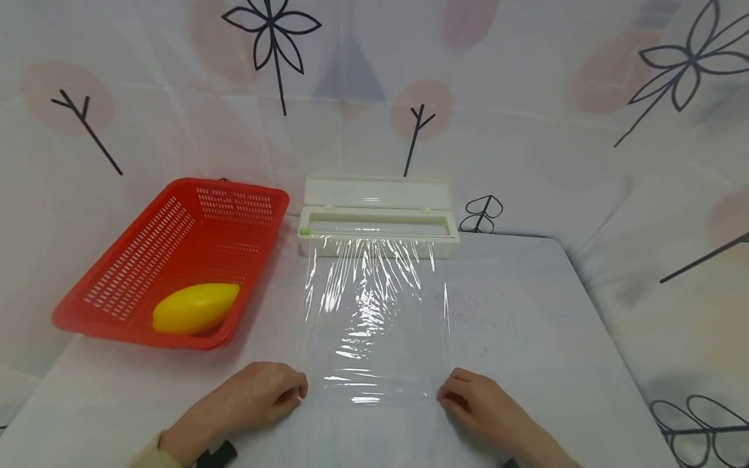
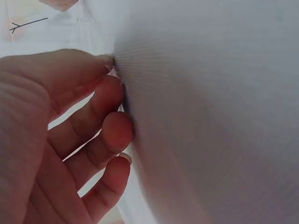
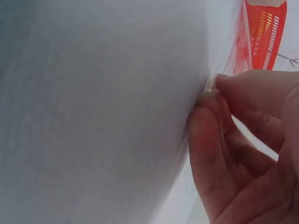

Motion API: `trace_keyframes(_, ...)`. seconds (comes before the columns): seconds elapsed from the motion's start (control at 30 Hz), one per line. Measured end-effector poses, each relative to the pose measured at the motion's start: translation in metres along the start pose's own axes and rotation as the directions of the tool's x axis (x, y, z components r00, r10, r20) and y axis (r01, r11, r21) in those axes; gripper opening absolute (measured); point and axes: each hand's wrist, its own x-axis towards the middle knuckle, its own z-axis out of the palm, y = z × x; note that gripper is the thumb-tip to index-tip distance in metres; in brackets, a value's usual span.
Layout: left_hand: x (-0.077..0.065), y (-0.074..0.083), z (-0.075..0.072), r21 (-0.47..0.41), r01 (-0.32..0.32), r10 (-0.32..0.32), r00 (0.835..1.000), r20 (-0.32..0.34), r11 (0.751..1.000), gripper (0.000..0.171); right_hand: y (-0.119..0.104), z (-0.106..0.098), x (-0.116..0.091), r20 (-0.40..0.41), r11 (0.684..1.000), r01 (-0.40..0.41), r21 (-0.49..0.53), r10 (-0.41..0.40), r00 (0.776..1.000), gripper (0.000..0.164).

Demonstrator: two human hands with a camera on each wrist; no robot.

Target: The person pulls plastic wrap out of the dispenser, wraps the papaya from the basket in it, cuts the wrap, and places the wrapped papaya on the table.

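A sheet of clear plastic wrap (image 1: 374,325) stretches from the white wrap dispenser (image 1: 380,247) toward me over the table. My left hand (image 1: 266,393) pinches the sheet's near left corner between thumb and index finger; in the left wrist view the thumb (image 2: 70,70) meets the index fingertip there, the other fingers curled beside it. At the near right corner my right hand (image 1: 482,403) pinches the film the same way, and the right wrist view shows its thumb (image 3: 257,91) against the forefinger. Behind the film the dispenser's lid (image 1: 377,193) stands raised, with a small green piece (image 1: 305,231) at its left end.
A red plastic basket (image 1: 76,318) with slotted walls stands at the left, a yellow lemon-shaped fruit (image 1: 196,309) inside it. Patterned cloth (image 1: 515,130) hangs behind the white-covered table (image 1: 526,325), whose right edge slopes toward me.
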Motion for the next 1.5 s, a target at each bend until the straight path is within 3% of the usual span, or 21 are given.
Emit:
trace_keyframes(0.17,0.000,0.000,-0.002,0.020,0.009,-0.009,1.000,-0.005,1.000,0.010,0.000,-0.001,0.001,-0.009,1.000,-0.008,0.015,0.008,1.000,0.021)
trace_keyframes(0.37,-0.004,0.002,-0.006,0.082,-0.004,0.006,0.999,-0.031,0.997,0.015,0.004,-0.005,0.002,0.044,0.997,-0.027,0.074,0.024,0.999,0.010)
trace_keyframes(0.53,-0.007,0.002,-0.011,0.066,0.026,-0.026,1.000,-0.004,0.997,0.020,0.001,-0.006,0.005,0.044,0.996,-0.072,0.048,0.070,0.997,0.008)
trace_keyframes(0.7,-0.011,0.000,-0.014,0.064,0.045,-0.045,0.999,0.005,0.997,0.020,-0.003,-0.003,0.004,0.027,0.994,-0.109,0.023,0.108,0.994,0.020)
trace_keyframes(0.8,-0.013,0.001,-0.019,-0.007,0.057,-0.057,0.998,0.003,0.998,0.016,-0.004,-0.001,0.003,0.006,0.994,-0.111,0.014,0.111,0.994,0.023)
trace_keyframes(0.97,-0.016,0.007,-0.035,-0.161,0.041,-0.045,0.999,-0.016,0.986,0.008,-0.003,0.000,0.002,-0.007,0.994,-0.107,0.021,0.107,0.994,0.020)
trace_keyframes(1.1,-0.020,0.015,-0.051,-0.199,-0.002,-0.009,0.998,-0.055,0.980,0.012,-0.003,-0.002,0.003,-0.004,0.988,-0.148,0.035,0.148,0.989,0.011)
trace_keyframes(1.3,-0.026,0.024,-0.074,-0.238,-0.092,0.058,0.988,-0.146,0.967,0.010,-0.007,-0.005,0.007,0.027,0.970,-0.243,0.029,0.242,0.970,0.014)
trace_keyframes(1.4,-0.030,0.024,-0.088,-0.210,-0.101,0.058,0.978,-0.199,0.973,0.011,-0.009,-0.003,0.009,0.046,0.960,-0.280,0.017,0.279,0.959,0.018)
trace_keyframes(1.5,-0.036,0.021,-0.106,-0.149,-0.052,0.015,0.970,-0.243,0.987,0.012,-0.008,-0.002,0.008,0.038,0.960,-0.280,0.014,0.279,0.960,0.021)
